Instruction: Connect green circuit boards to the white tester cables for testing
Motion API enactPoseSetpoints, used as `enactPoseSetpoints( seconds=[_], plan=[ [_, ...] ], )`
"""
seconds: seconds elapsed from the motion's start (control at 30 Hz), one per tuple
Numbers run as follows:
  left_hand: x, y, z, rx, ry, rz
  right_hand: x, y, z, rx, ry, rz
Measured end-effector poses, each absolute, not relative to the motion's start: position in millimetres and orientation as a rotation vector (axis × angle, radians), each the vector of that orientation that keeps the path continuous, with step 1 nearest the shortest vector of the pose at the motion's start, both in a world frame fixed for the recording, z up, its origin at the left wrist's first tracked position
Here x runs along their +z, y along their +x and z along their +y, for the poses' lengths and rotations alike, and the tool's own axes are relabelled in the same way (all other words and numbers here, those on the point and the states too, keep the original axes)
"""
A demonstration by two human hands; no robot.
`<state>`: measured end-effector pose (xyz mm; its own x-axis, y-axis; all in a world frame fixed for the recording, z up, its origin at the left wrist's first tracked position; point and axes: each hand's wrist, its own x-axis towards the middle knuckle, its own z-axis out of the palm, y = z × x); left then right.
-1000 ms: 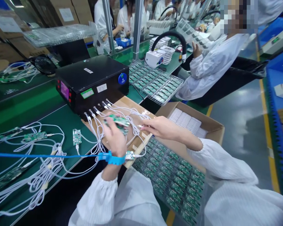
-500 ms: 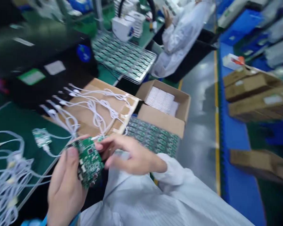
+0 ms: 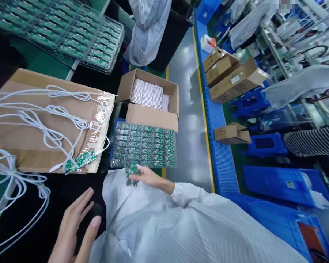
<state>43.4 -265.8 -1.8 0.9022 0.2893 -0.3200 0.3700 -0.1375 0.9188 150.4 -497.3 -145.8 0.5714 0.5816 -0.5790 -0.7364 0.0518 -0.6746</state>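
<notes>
Circuit board (image 3: 132, 174) has passed from the left-hand grip (image 3: 75, 223) to the right-hand grip (image 3: 150, 178) since the earlier frame. Surroundings: a tray of boards (image 3: 176, 148) lies just beyond the right-hand grip; the flap of an open carton (image 3: 153, 118), which contains rows of white pieces (image 3: 146, 94), borders its far edge. To the left, a cardboard sheet (image 3: 16, 140) carries looped white cables (image 3: 68, 115) and a cabled board (image 3: 80, 162). Left-hand grip: wide open, thumb apart from fingers, unloaded, well apart from the circuit board. Right-hand grip: closed on one side of the circuit board, which projects leftward from the fingertips and overlaps the tray's near edge in view; contact with the tray cannot be determined.
</notes>
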Motion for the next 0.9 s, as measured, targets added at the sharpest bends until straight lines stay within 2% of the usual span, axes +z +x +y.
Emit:
enactPoseSetpoints(
  seconds=[0.1,0.33,0.57,0.9],
  plan=[
    [-4.0,30.5,-253.8,-0.075,1.66,0.625,-188.2,188.1,-531.2,0.607,-1.276,0.721],
    [9.6,29.6,-261.0,-0.063,1.648,0.657,-258.0,295.8,-532.3,0.209,-1.253,1.027],
    [11.3,31.0,-254.6,-0.033,1.724,0.625,-283.3,312.9,-526.9,0.135,-1.199,1.142],
    [9.1,25.5,-249.6,-0.006,1.64,0.73,-282.1,304.0,-533.7,0.153,-1.137,1.188]
  ],
)
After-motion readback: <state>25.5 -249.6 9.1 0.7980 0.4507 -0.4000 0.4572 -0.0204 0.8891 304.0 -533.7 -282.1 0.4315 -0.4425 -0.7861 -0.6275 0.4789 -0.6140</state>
